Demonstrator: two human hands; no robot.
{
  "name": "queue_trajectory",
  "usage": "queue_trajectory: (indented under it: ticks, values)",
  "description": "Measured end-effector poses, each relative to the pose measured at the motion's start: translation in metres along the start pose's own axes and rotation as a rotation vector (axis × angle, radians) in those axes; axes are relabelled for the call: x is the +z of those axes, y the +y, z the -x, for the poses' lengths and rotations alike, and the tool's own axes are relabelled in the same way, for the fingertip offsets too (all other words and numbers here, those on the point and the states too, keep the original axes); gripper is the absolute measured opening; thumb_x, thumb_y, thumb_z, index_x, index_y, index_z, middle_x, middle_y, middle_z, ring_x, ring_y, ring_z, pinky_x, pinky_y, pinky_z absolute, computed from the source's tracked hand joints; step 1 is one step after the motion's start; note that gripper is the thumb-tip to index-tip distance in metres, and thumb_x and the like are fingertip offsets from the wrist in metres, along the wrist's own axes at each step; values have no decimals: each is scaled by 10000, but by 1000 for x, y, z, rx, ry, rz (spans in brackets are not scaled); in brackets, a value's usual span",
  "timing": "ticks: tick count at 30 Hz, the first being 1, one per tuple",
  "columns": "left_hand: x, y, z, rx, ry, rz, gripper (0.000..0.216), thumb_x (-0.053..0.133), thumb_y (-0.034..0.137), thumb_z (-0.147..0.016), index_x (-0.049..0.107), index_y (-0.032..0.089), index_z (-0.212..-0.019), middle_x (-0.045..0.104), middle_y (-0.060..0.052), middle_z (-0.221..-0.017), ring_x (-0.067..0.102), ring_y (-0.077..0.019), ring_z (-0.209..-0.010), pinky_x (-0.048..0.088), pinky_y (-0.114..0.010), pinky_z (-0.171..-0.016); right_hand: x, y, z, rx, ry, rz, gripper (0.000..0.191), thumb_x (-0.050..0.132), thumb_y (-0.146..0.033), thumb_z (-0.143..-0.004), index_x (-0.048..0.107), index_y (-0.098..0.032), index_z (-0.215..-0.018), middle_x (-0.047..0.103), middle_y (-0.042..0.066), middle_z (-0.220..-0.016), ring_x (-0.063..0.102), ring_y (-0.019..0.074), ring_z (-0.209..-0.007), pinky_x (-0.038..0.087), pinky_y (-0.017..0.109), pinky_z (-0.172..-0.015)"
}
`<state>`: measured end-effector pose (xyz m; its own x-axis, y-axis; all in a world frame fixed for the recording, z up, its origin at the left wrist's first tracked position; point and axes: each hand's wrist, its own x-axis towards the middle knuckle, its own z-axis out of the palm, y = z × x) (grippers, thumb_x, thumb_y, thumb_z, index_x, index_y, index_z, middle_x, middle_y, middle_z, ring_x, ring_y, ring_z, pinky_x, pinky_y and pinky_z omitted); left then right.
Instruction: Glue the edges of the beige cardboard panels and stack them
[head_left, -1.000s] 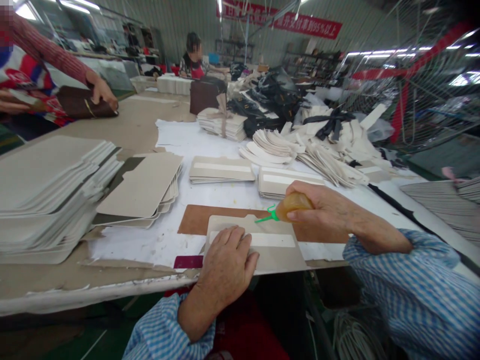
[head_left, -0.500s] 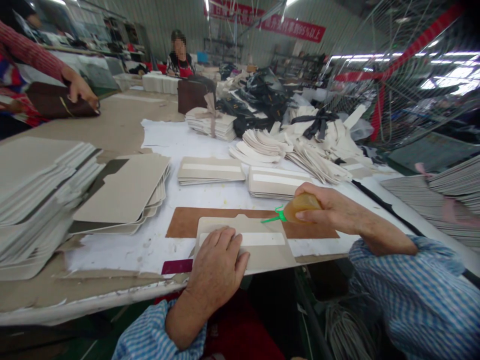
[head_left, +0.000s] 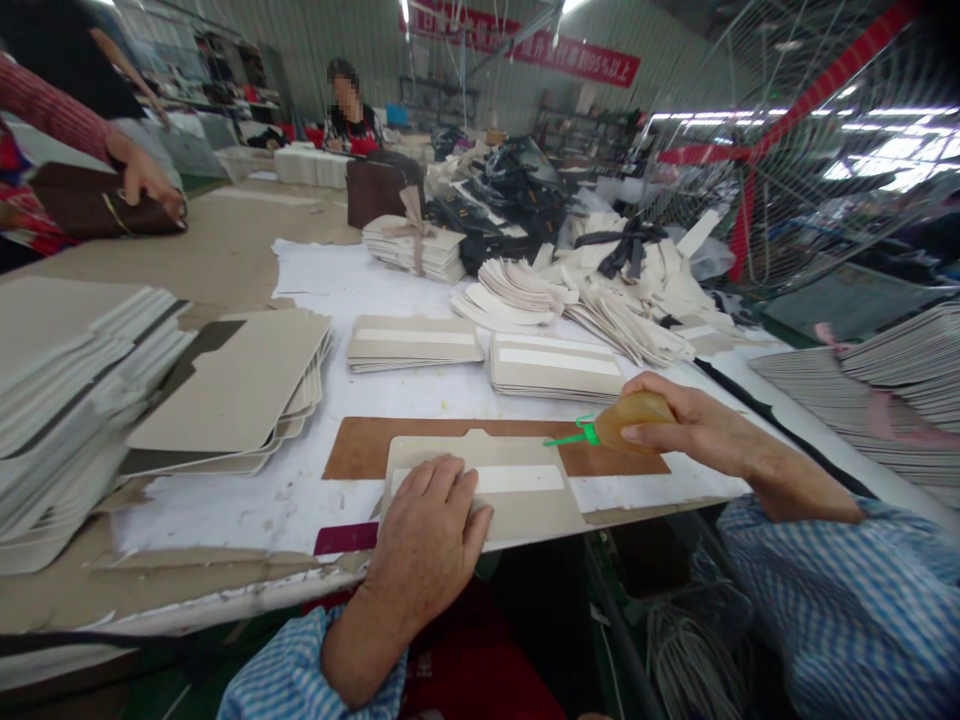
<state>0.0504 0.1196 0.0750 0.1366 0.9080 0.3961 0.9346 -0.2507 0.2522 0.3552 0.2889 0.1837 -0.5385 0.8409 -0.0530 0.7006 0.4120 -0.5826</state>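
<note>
My left hand [head_left: 431,535] lies flat, fingers together, on the left end of a beige card piece [head_left: 525,495] that bears a white strip [head_left: 517,479]. The card rests on a brown board [head_left: 360,445] at the table's near edge. My right hand [head_left: 686,420] is wrapped round an amber glue bottle [head_left: 634,415] with a green nozzle [head_left: 571,438]. The nozzle points left and hovers just above the card's upper right corner.
Two stacks of strip-bearing cards [head_left: 414,342] [head_left: 555,365] lie beyond the board. Beige card piles [head_left: 232,395] [head_left: 60,385] fill the left. Cut pieces [head_left: 517,290] and dark bags [head_left: 517,200] heap at the back. Another person's hand [head_left: 146,180] holds a brown bag [head_left: 82,200] far left; a seated person [head_left: 349,110] is behind.
My right hand with the glue bottle has drifted to the right along the card's top edge. The view has shifted a little. My left hand stays pressed on the card.
</note>
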Motion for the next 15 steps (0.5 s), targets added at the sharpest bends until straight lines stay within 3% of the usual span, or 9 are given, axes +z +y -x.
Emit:
queue_trajectory:
  ticks: [10, 15]
  values:
    - [0, 0, -1, -10, 23, 10, 251, 620, 269, -974, 660, 164, -1199, 671, -135, -1281, 605, -332, -1223, 534, -544, -1095, 7, 29, 11, 65, 65, -141, 462, 765, -597, -820, 588, -245, -1062, 641, 0, -833, 581, 222, -746, 446, 337, -631]
    - [2, -2, 1, 4, 46, -10, 272, 613, 277, -977, 647, 171, -1225, 676, -133, -1285, 617, -333, -1219, 551, -543, -1071, 27, 31, 18, 87, 133, -236, 446, 782, -558, -825, 597, -254, -1094, 633, -6, -821, 573, 222, -742, 449, 340, -640]
